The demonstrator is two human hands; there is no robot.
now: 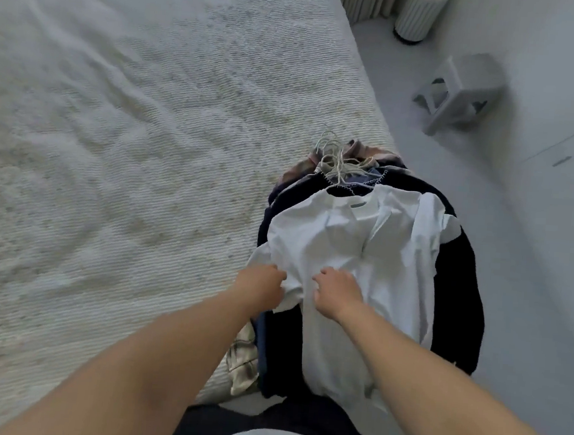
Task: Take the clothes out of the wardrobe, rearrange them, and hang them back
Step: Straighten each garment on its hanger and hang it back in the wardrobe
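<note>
Both hands, left (262, 285) and right (336, 293), grip the white shirt (361, 257) atop a pile of hangered clothes (457, 299) at the bed's (130, 136) near right corner

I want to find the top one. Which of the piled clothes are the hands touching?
The white shirt. It lies on top of the dark and plaid clothes, and both the left hand and right hand grip it.

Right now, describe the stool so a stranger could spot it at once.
Start at the bed, then look across the floor to its upper right. The stool stands alone there, pale grey and square-topped, below the ribbed white bin, which is round.
</note>
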